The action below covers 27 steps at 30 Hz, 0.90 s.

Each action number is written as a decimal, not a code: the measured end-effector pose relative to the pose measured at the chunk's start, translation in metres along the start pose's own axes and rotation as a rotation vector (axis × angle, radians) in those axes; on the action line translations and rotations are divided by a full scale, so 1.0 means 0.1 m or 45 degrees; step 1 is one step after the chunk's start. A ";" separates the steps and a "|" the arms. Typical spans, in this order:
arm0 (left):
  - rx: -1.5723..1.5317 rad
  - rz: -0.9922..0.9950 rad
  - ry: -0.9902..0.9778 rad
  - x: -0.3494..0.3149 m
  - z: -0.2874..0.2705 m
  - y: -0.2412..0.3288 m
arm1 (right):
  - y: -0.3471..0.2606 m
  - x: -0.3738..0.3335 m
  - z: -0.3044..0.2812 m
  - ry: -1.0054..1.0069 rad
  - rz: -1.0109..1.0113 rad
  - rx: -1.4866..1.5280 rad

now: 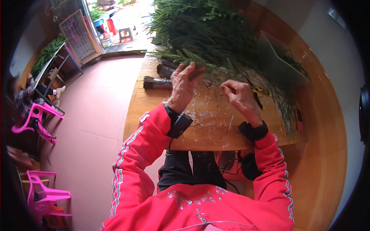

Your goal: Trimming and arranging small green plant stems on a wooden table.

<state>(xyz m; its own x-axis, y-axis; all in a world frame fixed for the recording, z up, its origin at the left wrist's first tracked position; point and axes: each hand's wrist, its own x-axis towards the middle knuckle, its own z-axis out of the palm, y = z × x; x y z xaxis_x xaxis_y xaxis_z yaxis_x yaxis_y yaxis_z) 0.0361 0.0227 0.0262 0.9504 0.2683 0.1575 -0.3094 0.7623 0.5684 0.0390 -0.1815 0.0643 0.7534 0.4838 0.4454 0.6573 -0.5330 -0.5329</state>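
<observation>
My left hand [182, 86] is raised over the wooden table, its fingers bent around a feathery green artificial sprig [185, 56] that reaches toward the large pile. Its exact grip is partly hidden by the fingers. To the right, my right hand [242, 98] is closed in a pinch; whatever lies between its fingertips is too small to make out. Beside my left wrist lie wrapped bundles of thin dark wires [156, 82]. Yellow-and-black pliers [260, 92] rest just right of my right hand.
A big heap of green sprigs [204, 29] covers the table's far side. A clear plastic bin [287, 61] stands at right, near loose stems [283, 109]. White scraps litter the wooden tabletop [204, 134]. Pink chairs [36, 117] and a seated person [25, 96] are at left.
</observation>
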 end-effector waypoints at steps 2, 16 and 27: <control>0.010 0.012 -0.078 -0.07 -0.01 -0.02 | 0.02 -0.04 0.01 -0.121 0.171 0.070; 0.039 0.138 0.045 0.05 -0.06 -0.15 | 0.61 -0.17 -0.19 0.053 0.706 1.064; 0.227 0.128 -0.191 -0.06 0.05 -0.13 | -0.27 0.48 0.11 0.185 -0.531 0.161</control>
<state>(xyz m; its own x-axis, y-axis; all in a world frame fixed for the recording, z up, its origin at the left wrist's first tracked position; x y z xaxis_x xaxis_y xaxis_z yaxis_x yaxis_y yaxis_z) 0.0346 0.0077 0.0218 0.9135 0.2367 0.3309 -0.4044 0.6169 0.6752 0.0569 -0.1364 0.0921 0.4257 0.5318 0.7321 0.9043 -0.2199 -0.3660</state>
